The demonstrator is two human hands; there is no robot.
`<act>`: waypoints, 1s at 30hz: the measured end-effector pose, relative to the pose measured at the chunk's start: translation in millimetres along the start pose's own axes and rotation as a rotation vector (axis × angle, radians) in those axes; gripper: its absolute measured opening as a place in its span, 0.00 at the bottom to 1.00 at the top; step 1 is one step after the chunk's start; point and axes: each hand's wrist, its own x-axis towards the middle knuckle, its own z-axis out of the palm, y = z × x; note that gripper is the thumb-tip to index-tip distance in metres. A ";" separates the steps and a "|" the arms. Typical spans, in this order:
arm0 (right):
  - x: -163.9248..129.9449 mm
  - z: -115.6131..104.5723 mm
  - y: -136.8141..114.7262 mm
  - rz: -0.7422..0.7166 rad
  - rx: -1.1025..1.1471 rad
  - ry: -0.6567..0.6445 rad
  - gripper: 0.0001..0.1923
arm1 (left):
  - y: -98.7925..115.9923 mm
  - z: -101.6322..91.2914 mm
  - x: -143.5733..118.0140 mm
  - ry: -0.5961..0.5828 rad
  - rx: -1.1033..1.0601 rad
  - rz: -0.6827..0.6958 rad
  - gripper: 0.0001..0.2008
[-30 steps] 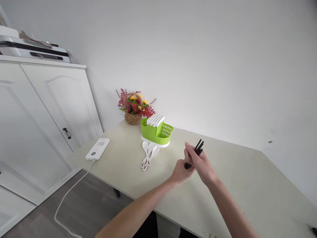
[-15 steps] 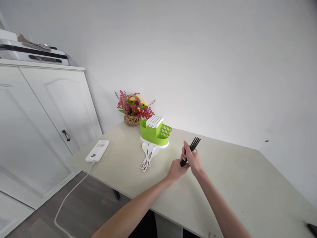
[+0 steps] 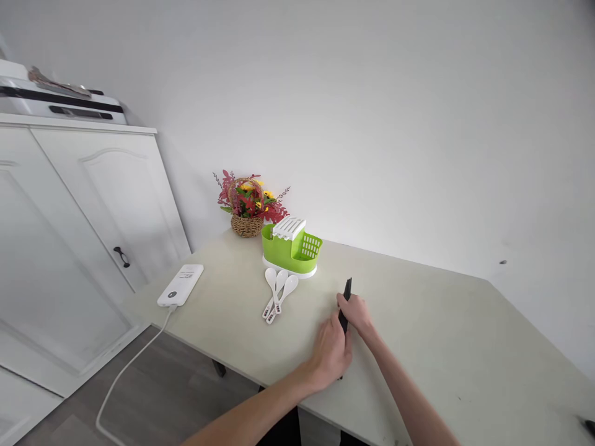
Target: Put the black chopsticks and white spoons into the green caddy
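Note:
A bundle of black chopsticks [image 3: 343, 321] is gripped by both hands low over the table. My left hand [image 3: 329, 348] wraps round its nearer part, and a dark tip shows below that hand. Just beyond, my right hand [image 3: 356, 310] closes on the farther part, with the ends sticking out past the fingers. To the left of the hands, three white spoons [image 3: 279, 291] lie crossed on the table. Right behind them stands a green utensil caddy [image 3: 283, 253] with a white slotted top and a white base; its right compartment has a perforated wall.
A wicker basket of artificial flowers [image 3: 248, 225] stands by the wall behind the caddy. At the table's left lies a white power bank [image 3: 181, 285] with a white cable [image 3: 132, 359] hanging off the edge. A white cabinet [image 3: 116, 204] rises at far left.
The chopsticks have swung from slanting right to pointing nearly straight away from me. My left hand has moved nearer and now wraps round them; my right hand has lowered.

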 end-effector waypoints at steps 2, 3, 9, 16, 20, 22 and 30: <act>0.3 1.9 2.4 0.015 -0.064 0.006 0.20 | -0.5 1.5 -2.3 0.040 0.130 0.014 0.21; 0.3 2.3 3.1 0.021 -0.099 0.013 0.20 | -1.1 2.8 -2.9 0.051 0.173 0.013 0.22; -8.2 3.4 0.9 0.026 -0.299 0.100 0.19 | -14.3 18.0 -2.4 0.050 0.312 0.145 0.32; -17.5 6.0 -1.5 -0.023 -0.413 0.150 0.20 | -22.4 29.0 -1.7 -0.003 0.466 0.130 0.36; -19.5 9.0 2.5 -0.030 -0.425 0.194 0.23 | -22.1 27.0 -2.0 -0.011 0.500 0.127 0.37; -20.6 10.3 6.6 -0.030 -0.421 0.230 0.24 | -21.7 25.2 -2.7 -0.002 0.503 0.117 0.37; -21.7 8.1 26.4 -0.066 -0.330 0.286 0.20 | -14.3 19.1 -5.3 0.017 0.457 0.108 0.35</act>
